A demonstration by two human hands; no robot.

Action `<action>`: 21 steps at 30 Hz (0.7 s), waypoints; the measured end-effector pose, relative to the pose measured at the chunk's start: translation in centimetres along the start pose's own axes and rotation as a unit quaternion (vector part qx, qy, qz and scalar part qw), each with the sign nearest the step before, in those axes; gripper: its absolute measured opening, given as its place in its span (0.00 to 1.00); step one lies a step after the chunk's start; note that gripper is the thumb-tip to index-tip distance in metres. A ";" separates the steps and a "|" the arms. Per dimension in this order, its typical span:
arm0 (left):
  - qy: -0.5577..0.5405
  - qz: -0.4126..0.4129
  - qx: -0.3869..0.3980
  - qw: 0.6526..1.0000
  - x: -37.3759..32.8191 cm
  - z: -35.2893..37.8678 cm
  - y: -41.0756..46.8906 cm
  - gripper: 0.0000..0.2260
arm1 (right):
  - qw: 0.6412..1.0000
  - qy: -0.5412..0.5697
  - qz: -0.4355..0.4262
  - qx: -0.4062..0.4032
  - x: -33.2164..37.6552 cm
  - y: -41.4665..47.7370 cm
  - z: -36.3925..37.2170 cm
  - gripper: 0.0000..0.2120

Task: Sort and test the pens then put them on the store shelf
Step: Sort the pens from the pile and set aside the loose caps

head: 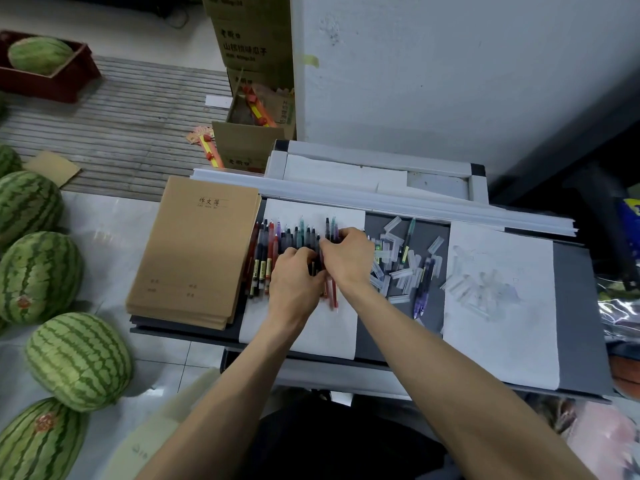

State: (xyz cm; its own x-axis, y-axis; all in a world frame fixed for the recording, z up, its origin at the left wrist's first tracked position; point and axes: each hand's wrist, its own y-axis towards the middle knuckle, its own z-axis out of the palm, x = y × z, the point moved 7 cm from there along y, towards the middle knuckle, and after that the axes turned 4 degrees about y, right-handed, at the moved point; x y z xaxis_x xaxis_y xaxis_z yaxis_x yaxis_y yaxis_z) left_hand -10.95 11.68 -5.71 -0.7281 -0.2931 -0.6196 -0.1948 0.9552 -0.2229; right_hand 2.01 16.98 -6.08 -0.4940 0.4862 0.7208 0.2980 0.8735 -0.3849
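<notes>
my left hand (296, 278) and right hand (346, 258) | fingers curled, gathering row of pens (277, 244) | on white paper (311, 327)

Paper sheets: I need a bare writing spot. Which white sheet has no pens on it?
The right-hand sheet; only clear caps lie there, while the left sheet carries the pen row.

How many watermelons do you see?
7 striped green watermelons: one in the dark red crate, six along the floor at left. More may lie off-frame.
</notes>
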 end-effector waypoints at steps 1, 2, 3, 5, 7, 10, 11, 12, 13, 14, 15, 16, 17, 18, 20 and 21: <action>0.000 0.001 0.001 1.000 0.0 0.0 0.0 0.07 | 1.000 -0.006 -0.002 0.002 -0.1 -0.1 -0.2 0.09; 0.000 0.004 0.000 1.000 0.0 -0.1 0.0 0.08 | 1.000 -0.014 -0.004 0.004 -0.3 -0.3 -0.4 0.12; 0.001 0.007 -0.001 1.000 0.0 -0.1 0.0 0.08 | 1.000 -0.024 -0.007 0.007 -0.4 -0.5 -0.7 0.15; -0.001 0.015 -0.006 1.000 0.1 -0.1 0.1 0.08 | 0.999 -0.025 -0.017 0.013 -0.7 -1.0 -1.2 0.19; -0.009 0.021 -0.011 1.000 0.2 -0.1 0.3 0.08 | 0.999 -0.012 -0.024 0.019 -1.0 -1.5 -1.7 0.19; -0.006 0.036 -0.014 0.999 0.0 -0.4 0.1 0.10 | 0.998 -0.022 -0.044 0.026 -1.3 -2.1 -2.3 0.17; 0.004 0.051 -0.016 0.999 -0.2 -0.4 -0.1 0.11 | 0.997 -0.037 -0.054 0.032 -1.4 -2.4 -2.5 0.16; 0.015 0.076 -0.018 0.997 -0.6 -0.5 -0.6 0.14 | 0.996 -0.052 -0.065 0.041 -1.5 -2.7 -2.7 0.15; 0.025 0.109 -0.015 0.994 -0.9 -0.4 -1.2 0.17 | 0.994 -0.065 -0.077 0.050 -1.5 -2.9 -2.8 0.14; 0.040 0.144 -0.001 0.989 -1.1 -0.1 -1.8 0.21 | 0.991 -0.078 -0.093 0.058 -1.6 -3.2 -2.8 0.13; 0.060 0.169 0.021 0.983 -1.1 0.4 -2.5 0.26 | 0.987 -0.095 -0.108 0.066 -1.7 -3.4 -2.7 0.12; 0.084 0.184 0.049 0.978 -1.0 1.0 -3.1 0.31 | 0.983 -0.115 -0.120 0.075 -1.7 -3.7 -2.6 0.13; 0.106 0.195 0.070 0.973 -0.8 1.6 -3.6 0.35 | 0.978 -0.137 -0.130 0.084 -1.8 -3.8 -2.4 0.14; 0.123 0.205 0.081 0.968 -0.7 2.0 -4.0 0.38 | 0.974 -0.156 -0.139 0.092 -1.9 -3.9 -2.2 0.14; 0.139 0.221 0.090 0.961 -0.4 2.5 -4.2 0.40 | 0.968 -0.178 -0.148 0.102 -2.0 -4.0 -2.1 0.14; 0.147 0.224 0.096 0.959 -0.2 2.8 -4.1 0.41 | 0.967 -0.180 -0.148 0.102 -2.0 -3.9 -2.1 0.13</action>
State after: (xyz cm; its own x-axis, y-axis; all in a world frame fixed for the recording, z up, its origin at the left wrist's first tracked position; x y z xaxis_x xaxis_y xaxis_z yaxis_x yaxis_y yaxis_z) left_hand -8.22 7.71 -6.79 -0.8694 0.1959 -0.4537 0.2844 0.9491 -0.1353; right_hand 3.59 12.56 -4.78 -0.7961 0.1583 0.5841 -0.0499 0.9447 -0.3240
